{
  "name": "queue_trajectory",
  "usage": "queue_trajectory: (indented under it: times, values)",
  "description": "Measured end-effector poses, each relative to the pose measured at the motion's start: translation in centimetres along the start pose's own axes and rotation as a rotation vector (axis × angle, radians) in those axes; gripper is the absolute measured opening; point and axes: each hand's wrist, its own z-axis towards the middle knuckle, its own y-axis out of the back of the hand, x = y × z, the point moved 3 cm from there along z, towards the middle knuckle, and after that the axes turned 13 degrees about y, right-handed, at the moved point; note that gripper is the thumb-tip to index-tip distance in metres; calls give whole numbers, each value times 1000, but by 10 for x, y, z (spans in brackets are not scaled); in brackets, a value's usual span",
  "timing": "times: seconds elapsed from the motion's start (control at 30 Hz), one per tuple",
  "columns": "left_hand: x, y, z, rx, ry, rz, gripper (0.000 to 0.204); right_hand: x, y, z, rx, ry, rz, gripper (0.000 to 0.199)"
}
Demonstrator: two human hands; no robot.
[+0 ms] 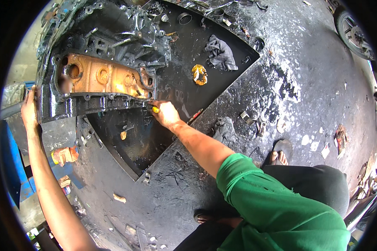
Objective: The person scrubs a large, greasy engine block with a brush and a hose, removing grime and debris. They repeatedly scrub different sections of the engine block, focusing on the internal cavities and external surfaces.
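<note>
Sideways lies my greasy black engine block [104, 71] (orange-stained face up); left hand [28, 109] grips its end, right hand [165, 113] fingers pinch a yellow-handled tool [154, 109].

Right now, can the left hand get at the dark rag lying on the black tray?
Probably not: the left hand grips the engine block's far-left edge, and the block stands between it and the rag.

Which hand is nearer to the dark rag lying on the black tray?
The right hand. It is at the engine block's lower edge, below and left of the rag, holding a yellow-handled tool. The left hand grips the block's far left side, much farther away.
</note>
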Motion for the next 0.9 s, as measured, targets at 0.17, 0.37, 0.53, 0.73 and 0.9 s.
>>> queue_trajectory:
  times: [0.17,0.37,0.53,0.73,0.9]
  values:
    - [1,0,5,50,-24,-4,50,8,1,11,185,-208,-174,29]
    - [3,3,3,64,-87,-31,51,8,-13,13,46,-531,-112,31]
    - [-4,1,-3,-1,-41,-1,53,-8,-21,14,-253,-790,389,29]
    - [-7,2,-6,-7,-45,0,52,-4,-10,-2,-229,-324,454,30]
    - [-3,2,0,39,48,-85,51,-12,-4,-10,-263,-373,891,28]
